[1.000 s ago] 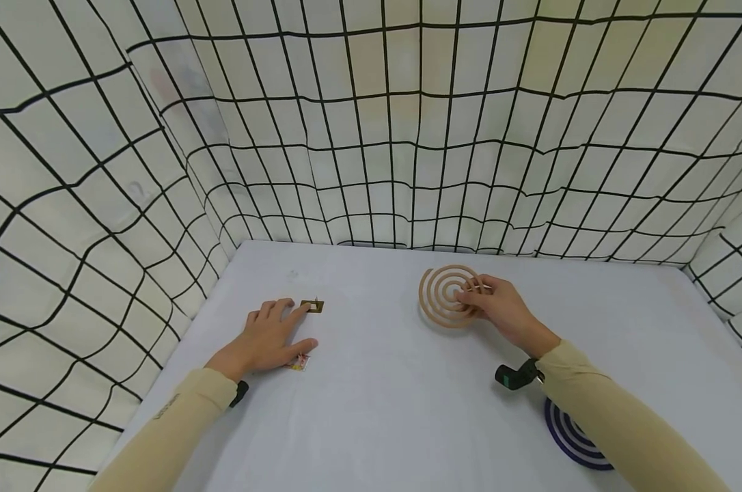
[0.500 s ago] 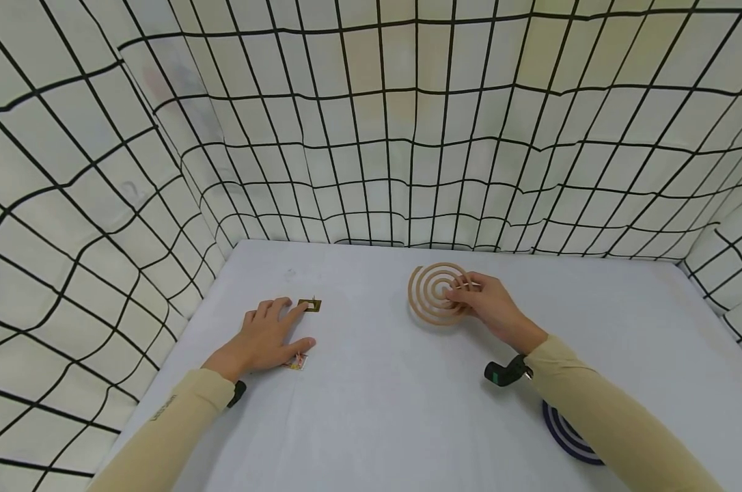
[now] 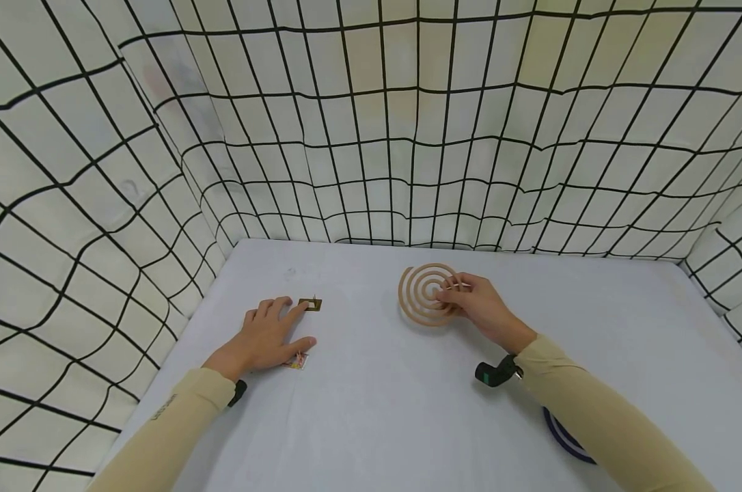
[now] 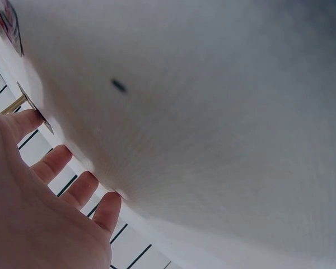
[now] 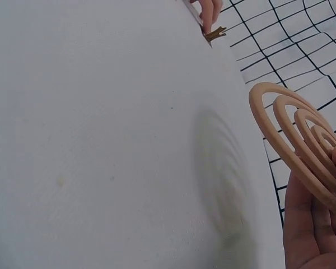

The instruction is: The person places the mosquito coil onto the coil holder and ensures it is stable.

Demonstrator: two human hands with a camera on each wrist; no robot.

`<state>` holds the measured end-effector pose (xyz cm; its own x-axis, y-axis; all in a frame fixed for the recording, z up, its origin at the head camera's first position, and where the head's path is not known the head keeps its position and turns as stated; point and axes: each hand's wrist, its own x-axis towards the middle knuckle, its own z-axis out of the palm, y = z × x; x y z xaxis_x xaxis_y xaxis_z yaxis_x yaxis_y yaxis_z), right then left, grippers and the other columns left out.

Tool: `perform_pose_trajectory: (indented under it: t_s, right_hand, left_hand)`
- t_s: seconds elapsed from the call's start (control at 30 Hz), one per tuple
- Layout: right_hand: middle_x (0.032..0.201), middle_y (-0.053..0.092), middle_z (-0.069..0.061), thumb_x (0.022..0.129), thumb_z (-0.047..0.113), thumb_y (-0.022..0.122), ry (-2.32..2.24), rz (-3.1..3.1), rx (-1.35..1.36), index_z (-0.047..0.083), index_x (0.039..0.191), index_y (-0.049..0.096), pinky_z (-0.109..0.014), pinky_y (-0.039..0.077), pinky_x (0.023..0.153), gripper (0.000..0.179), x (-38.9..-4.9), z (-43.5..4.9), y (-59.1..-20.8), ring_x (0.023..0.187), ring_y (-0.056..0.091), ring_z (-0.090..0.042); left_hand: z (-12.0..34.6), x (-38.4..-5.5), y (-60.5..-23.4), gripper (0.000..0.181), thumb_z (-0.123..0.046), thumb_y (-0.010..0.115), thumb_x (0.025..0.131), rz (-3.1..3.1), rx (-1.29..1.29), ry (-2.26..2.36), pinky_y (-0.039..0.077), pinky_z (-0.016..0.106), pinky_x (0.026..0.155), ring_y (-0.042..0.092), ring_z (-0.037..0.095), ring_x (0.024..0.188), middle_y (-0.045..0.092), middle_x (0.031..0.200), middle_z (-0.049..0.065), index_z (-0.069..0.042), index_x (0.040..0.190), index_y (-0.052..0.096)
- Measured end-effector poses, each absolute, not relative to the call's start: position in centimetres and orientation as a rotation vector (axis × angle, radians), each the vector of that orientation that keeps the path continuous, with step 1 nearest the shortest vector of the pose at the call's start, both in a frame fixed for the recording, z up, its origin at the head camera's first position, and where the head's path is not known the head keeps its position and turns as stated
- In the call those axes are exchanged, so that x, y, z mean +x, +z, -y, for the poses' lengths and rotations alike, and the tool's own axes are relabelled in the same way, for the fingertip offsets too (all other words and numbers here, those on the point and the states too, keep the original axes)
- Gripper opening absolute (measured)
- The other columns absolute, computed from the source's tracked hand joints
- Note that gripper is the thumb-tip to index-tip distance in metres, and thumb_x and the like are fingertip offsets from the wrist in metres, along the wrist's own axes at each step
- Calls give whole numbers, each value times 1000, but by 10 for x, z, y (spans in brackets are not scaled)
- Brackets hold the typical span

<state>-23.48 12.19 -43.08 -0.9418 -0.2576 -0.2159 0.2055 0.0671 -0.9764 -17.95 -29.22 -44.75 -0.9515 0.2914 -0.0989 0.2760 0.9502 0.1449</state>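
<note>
My right hand (image 3: pixel 478 304) pinches a tan mosquito coil (image 3: pixel 410 301) near its centre, thumb on the near face. In the right wrist view the coil (image 5: pixel 263 115) is held tilted above the white surface, its shadow falling below. My left hand (image 3: pixel 257 342) lies with fingers spread on the table. Its index finger presses the base of a small brass-coloured metal coil stand (image 3: pixel 318 305), whose prong (image 4: pixel 14 105) stands up in the left wrist view. Beside the left thumb lies a small colourful printed piece (image 3: pixel 298 362), partly covered by the hand.
A dark blue mosquito coil (image 3: pixel 564 441) lies at the right, mostly hidden under the right forearm. The white table (image 3: pixel 371 410) ends at a black net (image 3: pixel 414 184) hung before white walls at the back and sides.
My right hand has carried the tan coil leftward, closer to the metal stand. The left hand stays in place on the stand. The forearm now covers more of the blue coil.
</note>
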Motion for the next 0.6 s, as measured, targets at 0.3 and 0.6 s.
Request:
perform_pose_trajectory:
  t_s: [0.3,0.6]
  right_hand:
    - [87,73,6,96,11,71,-1946,-2001,-63,-5,118,55,-23,58,76,31,-236,-113,-432,83,73,-6]
    - [89,72,6,96,11,71,-1947,-1985,-59,-5,119,56,-22,58,78,32,-237,-104,-434,84,71,-5]
  left_hand:
    - [291,-179,-446,81,-66,54,97,-2984,436,205,33,68,108,34,47,145,38,159,22,-17,160,39]
    - [292,-180,-448,81,-67,54,97,-2988,432,220,32,67,108,34,47,146,39,159,22,-18,160,40]
